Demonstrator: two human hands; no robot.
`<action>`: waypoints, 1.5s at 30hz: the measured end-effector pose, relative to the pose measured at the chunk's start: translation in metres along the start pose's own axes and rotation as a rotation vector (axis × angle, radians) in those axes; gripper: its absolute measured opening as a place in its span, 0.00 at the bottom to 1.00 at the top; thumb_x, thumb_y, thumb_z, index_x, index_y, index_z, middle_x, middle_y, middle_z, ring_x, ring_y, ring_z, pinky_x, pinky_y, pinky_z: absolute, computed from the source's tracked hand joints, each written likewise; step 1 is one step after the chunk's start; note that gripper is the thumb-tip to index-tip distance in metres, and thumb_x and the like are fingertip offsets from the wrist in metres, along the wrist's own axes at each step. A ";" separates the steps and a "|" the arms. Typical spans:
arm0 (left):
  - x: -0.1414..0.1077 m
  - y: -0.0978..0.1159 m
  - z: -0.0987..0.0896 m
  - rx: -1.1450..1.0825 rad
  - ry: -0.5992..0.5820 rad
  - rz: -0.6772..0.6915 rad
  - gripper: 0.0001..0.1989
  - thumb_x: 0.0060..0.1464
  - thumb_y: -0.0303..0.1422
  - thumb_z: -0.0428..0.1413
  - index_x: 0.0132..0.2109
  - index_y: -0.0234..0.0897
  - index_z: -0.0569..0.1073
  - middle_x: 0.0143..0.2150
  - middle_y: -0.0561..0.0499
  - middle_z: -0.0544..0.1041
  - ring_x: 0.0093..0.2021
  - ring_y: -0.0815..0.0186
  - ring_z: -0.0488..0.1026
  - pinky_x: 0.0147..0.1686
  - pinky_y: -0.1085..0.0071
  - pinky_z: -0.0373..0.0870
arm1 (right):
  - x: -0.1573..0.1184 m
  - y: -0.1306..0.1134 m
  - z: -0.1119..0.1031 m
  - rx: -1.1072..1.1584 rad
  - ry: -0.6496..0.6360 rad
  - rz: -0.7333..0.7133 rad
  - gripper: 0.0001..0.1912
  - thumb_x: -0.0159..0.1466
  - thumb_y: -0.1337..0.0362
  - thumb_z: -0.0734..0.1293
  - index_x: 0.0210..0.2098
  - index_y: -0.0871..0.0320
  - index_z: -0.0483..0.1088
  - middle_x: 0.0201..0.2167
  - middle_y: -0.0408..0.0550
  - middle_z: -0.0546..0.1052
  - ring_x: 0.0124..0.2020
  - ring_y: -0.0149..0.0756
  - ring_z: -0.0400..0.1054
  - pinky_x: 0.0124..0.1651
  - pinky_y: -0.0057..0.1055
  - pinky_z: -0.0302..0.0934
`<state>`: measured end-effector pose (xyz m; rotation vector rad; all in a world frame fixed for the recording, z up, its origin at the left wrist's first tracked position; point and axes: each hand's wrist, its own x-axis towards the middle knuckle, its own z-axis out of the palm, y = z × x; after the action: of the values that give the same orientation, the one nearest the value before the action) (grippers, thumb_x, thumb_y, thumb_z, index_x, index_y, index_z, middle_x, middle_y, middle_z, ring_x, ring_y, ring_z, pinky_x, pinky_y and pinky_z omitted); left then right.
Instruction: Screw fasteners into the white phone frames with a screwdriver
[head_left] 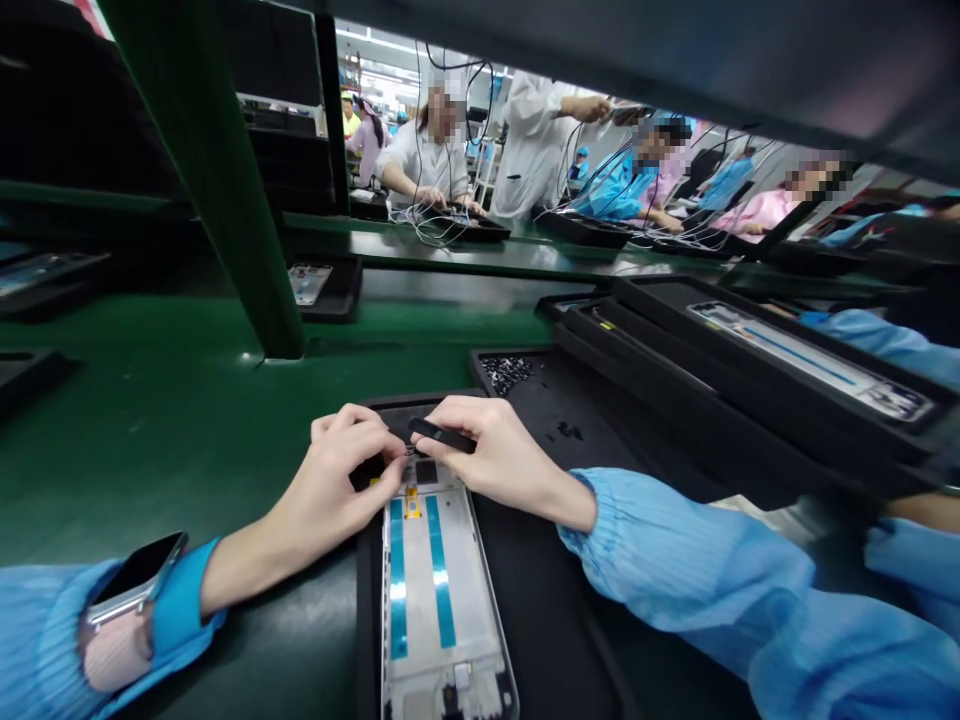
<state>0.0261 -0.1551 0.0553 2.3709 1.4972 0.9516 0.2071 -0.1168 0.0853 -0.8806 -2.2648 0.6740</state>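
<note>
Fingers pinched at far end of lengthwise phone frame, black tool in right hand, left hand with hold unclear.

Left hand: knuckles up, thumb and index finger nearly meeting; wrist bent, forearm reaching in from lower left. Right hand: just beside it, fingers curled in a pinch grip, back of hand up. Right forearm extends from lower right. Fingertips of both hands converge, near each other.
</note>
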 end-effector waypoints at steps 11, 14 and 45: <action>0.000 -0.001 -0.002 0.038 -0.068 0.099 0.09 0.56 0.33 0.48 0.33 0.38 0.72 0.30 0.52 0.74 0.40 0.62 0.66 0.38 0.64 0.57 | 0.001 0.007 -0.004 -0.038 -0.127 -0.172 0.02 0.56 0.72 0.66 0.28 0.64 0.72 0.25 0.45 0.73 0.26 0.26 0.65 0.30 0.22 0.56; 0.000 -0.001 -0.004 0.016 -0.071 0.058 0.09 0.57 0.33 0.47 0.35 0.38 0.71 0.33 0.51 0.74 0.41 0.61 0.65 0.39 0.63 0.57 | 0.001 0.008 -0.001 -0.019 -0.069 -0.169 0.01 0.53 0.73 0.68 0.27 0.64 0.71 0.22 0.42 0.70 0.24 0.24 0.62 0.29 0.21 0.54; 0.005 -0.001 -0.003 -0.026 -0.083 -0.101 0.09 0.50 0.33 0.49 0.27 0.38 0.72 0.29 0.50 0.73 0.41 0.58 0.65 0.36 0.62 0.61 | 0.003 0.020 0.015 -0.025 -0.051 -0.145 0.05 0.53 0.74 0.66 0.22 0.63 0.66 0.19 0.39 0.63 0.22 0.23 0.56 0.27 0.21 0.50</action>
<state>0.0251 -0.1511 0.0592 2.2643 1.5476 0.8339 0.2035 -0.1054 0.0635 -0.7102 -2.3609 0.6097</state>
